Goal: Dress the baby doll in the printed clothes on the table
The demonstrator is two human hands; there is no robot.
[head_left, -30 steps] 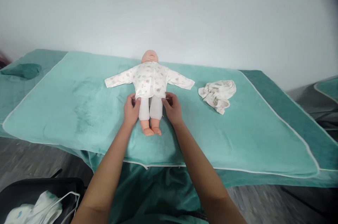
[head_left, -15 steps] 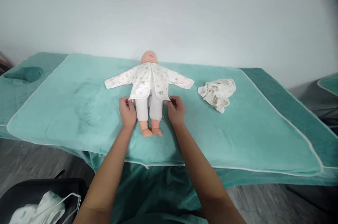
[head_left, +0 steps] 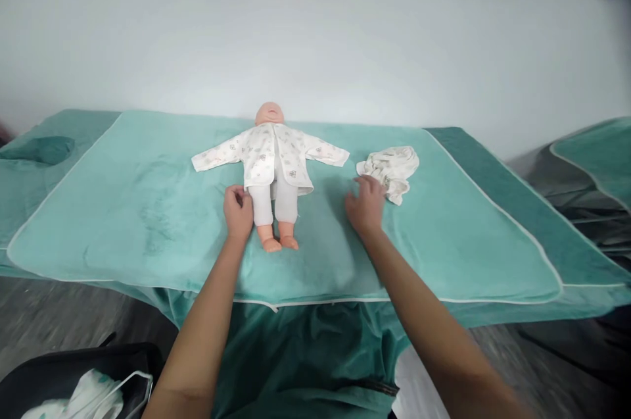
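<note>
A baby doll (head_left: 269,114) lies on its back with its arms spread, in white leggings and a white printed baby jacket (head_left: 296,162) whose front hangs apart. At the jacket's lower left corner my left hand (head_left: 238,212) is closed, thumb and fingers pinched at the hem. My right hand (head_left: 367,205) is off the jacket, over the mat, with its fingers apart. Just beyond those fingertips lies a crumpled white printed cloth garment (head_left: 392,169); whether they touch it I cannot tell.
A green padded mat (head_left: 148,221) with white piping covers the table, against a white wall (head_left: 315,50). Below left, a black chair (head_left: 64,363) holds white cloth (head_left: 93,393) and a white hanger (head_left: 133,376). Another green-covered surface (head_left: 601,149) stands at right.
My right hand has let go of the jacket's right hem and moved right to the crumpled garment, its fingers spreading. My left hand stays at the left hem. The view has shifted slightly.
</note>
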